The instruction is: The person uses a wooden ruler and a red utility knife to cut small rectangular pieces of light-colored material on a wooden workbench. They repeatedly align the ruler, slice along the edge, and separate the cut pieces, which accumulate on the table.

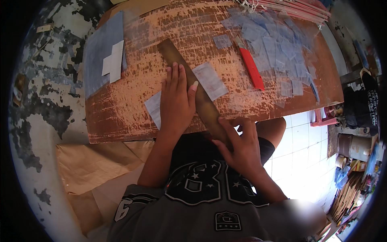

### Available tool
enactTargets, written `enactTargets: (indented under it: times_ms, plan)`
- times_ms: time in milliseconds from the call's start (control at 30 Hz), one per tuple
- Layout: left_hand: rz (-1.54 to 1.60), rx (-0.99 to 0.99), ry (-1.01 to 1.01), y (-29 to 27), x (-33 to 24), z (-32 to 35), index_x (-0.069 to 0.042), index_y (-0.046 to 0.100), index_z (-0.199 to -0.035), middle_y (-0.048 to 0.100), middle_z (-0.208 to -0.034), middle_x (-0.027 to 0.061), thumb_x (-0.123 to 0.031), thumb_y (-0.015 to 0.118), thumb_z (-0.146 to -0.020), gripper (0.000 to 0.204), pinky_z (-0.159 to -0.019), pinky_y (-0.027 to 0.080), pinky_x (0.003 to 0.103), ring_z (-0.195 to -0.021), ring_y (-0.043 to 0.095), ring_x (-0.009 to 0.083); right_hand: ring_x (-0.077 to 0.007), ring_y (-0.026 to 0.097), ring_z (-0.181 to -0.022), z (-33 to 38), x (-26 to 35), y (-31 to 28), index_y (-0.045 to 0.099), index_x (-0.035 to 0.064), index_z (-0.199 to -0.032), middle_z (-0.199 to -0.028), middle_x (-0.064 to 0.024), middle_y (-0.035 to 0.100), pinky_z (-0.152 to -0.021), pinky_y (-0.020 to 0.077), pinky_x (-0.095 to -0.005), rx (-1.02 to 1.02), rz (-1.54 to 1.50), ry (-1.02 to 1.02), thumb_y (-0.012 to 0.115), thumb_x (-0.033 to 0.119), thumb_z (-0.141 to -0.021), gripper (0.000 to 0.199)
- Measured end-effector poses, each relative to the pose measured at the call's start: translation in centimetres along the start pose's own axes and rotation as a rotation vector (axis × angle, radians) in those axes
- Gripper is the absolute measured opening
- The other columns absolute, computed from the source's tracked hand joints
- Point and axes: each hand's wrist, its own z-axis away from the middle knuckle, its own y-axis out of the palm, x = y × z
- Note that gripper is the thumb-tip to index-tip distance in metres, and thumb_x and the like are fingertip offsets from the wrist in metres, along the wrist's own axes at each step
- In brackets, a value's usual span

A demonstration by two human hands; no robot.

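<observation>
A long, flat brown straightedge (205,104) lies slanted on the worn table, its near end sticking out past the front edge. My left hand (177,103) rests flat on its left side, fingers stretched together and thumb apart, pressing on it. With thumb and fingers, my right hand (242,145) grips the near end at the table edge. Beneath the straightedge lies a clear plastic sheet (210,80), showing on its right side. Another corner of plastic (154,108) shows beside my left wrist. A red cutter knife (252,69) lies to the right, apart from both hands.
Many small clear plastic pieces (278,48) are scattered at the right of the table (137,92). At left lie a blue-grey plastic stack (100,48) and white strips (116,62). Pink sticks (296,11) lie at the back. Brown paper (96,165) is below left.
</observation>
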Motion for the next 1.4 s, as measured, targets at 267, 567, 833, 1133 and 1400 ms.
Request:
enactTargets:
  times_ms: [267, 567, 833, 1133, 1400]
  plan:
    - [-0.108, 0.013, -0.009, 0.0, -0.5, 0.1, 0.004, 0.034, -0.174, 0.032, -0.182, 0.0245, -0.036, 0.045, -0.122, 0.067, -0.138, 0.025, 0.058, -0.171, 0.028, 0.0413, -0.0333, 0.058, -0.106, 0.3, -0.3, 0.6, 0.064, 0.0091, -0.155, -0.124, -0.0143, 0.058, -0.094, 0.0514, -0.0489, 0.008, -0.002, -0.009, 0.091, 0.031, -0.091, 0.073]
    - [-0.125, 0.033, -0.023, 0.0, -0.7, 0.0, 0.003, 0.032, -0.175, 0.031, -0.183, 0.024, -0.035, 0.044, -0.122, 0.066, -0.139, 0.023, 0.058, -0.171, 0.026, 0.0405, -0.0352, 0.057, -0.109, 0.3, -0.7, 1.0, 0.062, 0.0076, -0.157, -0.124, -0.0154, 0.057, -0.096, 0.0512, -0.0506, 0.0, -0.017, -0.031, 0.09, 0.029, -0.091, 0.075]
    - [-0.141, 0.036, -0.014, 0.1, -0.7, 0.1, 0.002, 0.032, -0.175, 0.031, -0.183, 0.0238, -0.032, 0.044, -0.121, 0.065, -0.138, 0.024, 0.059, -0.171, 0.026, 0.0408, -0.0361, 0.059, -0.104, 0.4, -0.3, 1.3, 0.062, 0.0065, -0.158, -0.121, -0.0166, 0.057, -0.091, 0.0521, -0.0497, -0.018, -0.034, -0.018, 0.087, 0.029, -0.093, 0.073]
    - [-0.119, 0.024, -0.025, 0.2, -0.9, 0.1, 0.0, 0.034, -0.175, 0.031, -0.183, 0.0228, -0.032, 0.043, -0.122, 0.063, -0.138, 0.022, 0.059, -0.172, 0.026, 0.0401, -0.0335, 0.059, -0.104, 0.3, -0.4, 1.1, 0.062, 0.0057, -0.158, -0.122, -0.0164, 0.057, -0.091, 0.0522, -0.048, -0.002, -0.046, -0.011, 0.087, 0.028, -0.093, 0.074]
    - [-0.119, 0.01, -0.02, 0.1, -0.8, 0.2, 0.0, 0.035, -0.175, 0.032, -0.183, 0.0223, -0.032, 0.043, -0.122, 0.062, -0.138, 0.023, 0.059, -0.172, 0.026, 0.0398, -0.0327, 0.059, -0.104, 0.3, -0.4, 1.1, 0.062, 0.0048, -0.158, -0.122, -0.0158, 0.057, -0.092, 0.0519, -0.0475, -0.003, -0.042, -0.023, 0.087, 0.027, -0.092, 0.074]
